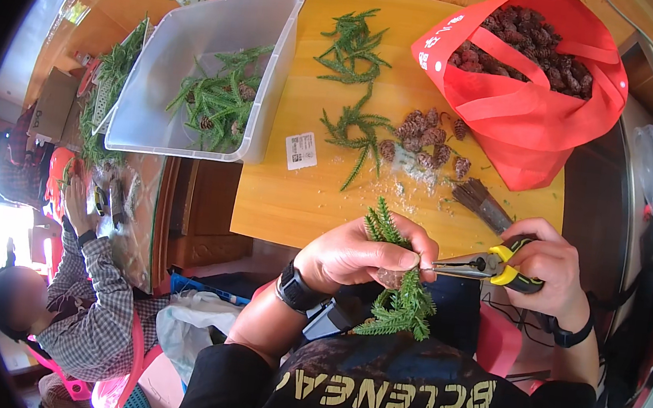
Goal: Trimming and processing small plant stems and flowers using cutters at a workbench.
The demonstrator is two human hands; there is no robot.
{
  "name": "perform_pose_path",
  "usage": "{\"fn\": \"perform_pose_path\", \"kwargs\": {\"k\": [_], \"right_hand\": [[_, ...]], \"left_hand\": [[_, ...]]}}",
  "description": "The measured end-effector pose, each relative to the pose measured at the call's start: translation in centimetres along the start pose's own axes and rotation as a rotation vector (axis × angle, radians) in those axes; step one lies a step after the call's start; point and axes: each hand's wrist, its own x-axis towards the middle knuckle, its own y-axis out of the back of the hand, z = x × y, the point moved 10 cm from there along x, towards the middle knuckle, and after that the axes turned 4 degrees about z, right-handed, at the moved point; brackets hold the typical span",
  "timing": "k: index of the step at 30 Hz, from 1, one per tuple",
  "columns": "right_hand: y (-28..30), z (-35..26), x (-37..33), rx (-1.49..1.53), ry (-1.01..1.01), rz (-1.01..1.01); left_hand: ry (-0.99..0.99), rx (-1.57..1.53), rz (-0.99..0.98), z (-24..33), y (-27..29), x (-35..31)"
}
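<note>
My left hand (pixel 373 254) pinches a green artificial pine sprig (pixel 409 306), whose needles stick out above and below the fingers. In my right hand (pixel 549 266) is a pair of pliers (pixel 488 267) with yellow and black handles. The long jaws point left and reach the sprig at my left fingertips; whether they grip a wire there is too small to tell. On the table (pixel 261 209) just beyond lie several pine cones (pixel 431 135) and a bundle of thin brown wires or stems (pixel 483 206). Two curled pine pieces, a near one (pixel 355 131) and a far one (pixel 352 46), lie there too.
At the left stands a clear plastic bin (pixel 139 114) with sprigs and cones inside. A red bag (pixel 503 135) full of pine cones occupies the right corner. A white label card (pixel 301 151) and pale crumbs lie between. Far left, a co-worker in a checked shirt (pixel 99 323) sits at another table.
</note>
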Motion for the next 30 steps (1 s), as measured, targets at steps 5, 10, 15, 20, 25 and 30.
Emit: {"fn": "perform_pose_path", "kwargs": {"k": [5,10,15,20,25,30], "right_hand": [[0.2,-0.2,0.1,0.002,0.013,0.038],[0.5,0.5,-0.1,-0.024,-0.067,0.037],[0.9,0.8,-0.1,-0.102,-0.182,0.064],[0.5,0.7,0.4,-0.027,-0.202,0.046],[0.8,0.2,0.4,-0.058,-0.153,0.082],[0.7,0.0,0.9,-0.080,-0.140,0.083]], "left_hand": [[-0.099,0.059,0.078,1.7,0.0,0.0],[-0.311,0.316,0.079,4.0,-0.2,-0.4],[-0.853,1.165,0.423,8.2,-2.3,-2.8],[-0.900,1.156,0.511,8.5,-2.2,-3.6],[-0.881,1.076,0.505,8.6,-1.5,-3.5],[-0.878,1.052,0.518,8.7,-1.4,-3.5]]}}
